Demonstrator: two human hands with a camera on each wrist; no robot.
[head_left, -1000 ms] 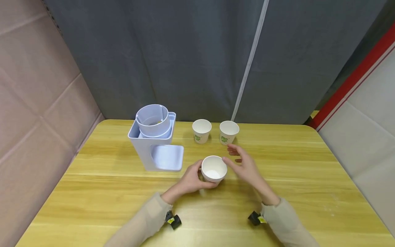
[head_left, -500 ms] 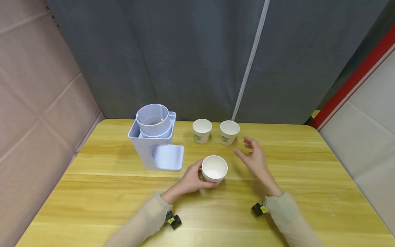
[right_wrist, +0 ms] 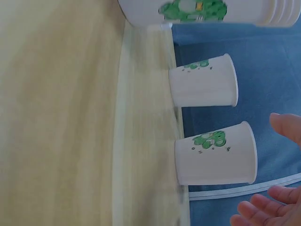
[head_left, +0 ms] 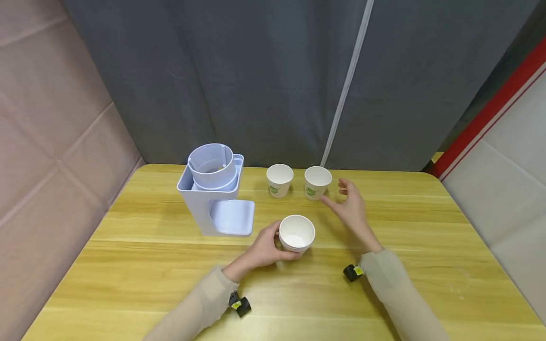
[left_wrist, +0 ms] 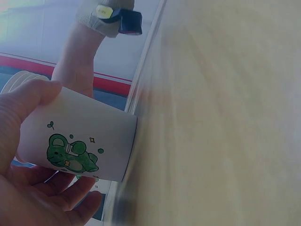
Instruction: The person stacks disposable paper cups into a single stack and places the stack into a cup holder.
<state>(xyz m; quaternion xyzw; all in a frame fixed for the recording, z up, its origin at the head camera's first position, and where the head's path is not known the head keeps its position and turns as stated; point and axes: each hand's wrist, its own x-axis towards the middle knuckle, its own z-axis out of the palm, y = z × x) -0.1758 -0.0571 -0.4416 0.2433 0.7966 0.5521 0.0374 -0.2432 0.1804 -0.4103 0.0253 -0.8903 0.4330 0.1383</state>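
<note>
A nested stack of white paper cups (head_left: pixel 296 232) stands on the table, printed with a green bear. My left hand (head_left: pixel 266 247) grips its side, thumb in front and fingers behind. In the left wrist view several rims show at the top of the stack (left_wrist: pixel 89 132). Two single paper cups stand upright farther back: a left one (head_left: pixel 279 181) and a right one (head_left: pixel 317 183). Close to the right cup's side, my right hand (head_left: pixel 352 207) is spread, thumb apart from the fingers. In the right wrist view a gap shows between this hand and the right cup (right_wrist: pixel 216 155).
A pale blue plastic dispenser (head_left: pixel 194 208) with a round open top and a small shelf stands left of the cups. A grey curtain (head_left: pixel 256 85) hangs behind the table's (head_left: pixel 128 284) back edge. Light panels flank both sides.
My right hand has moved away from the stack, out to the right, then forward and slightly left beside the right back cup. The left hand and the stack have stayed put.
</note>
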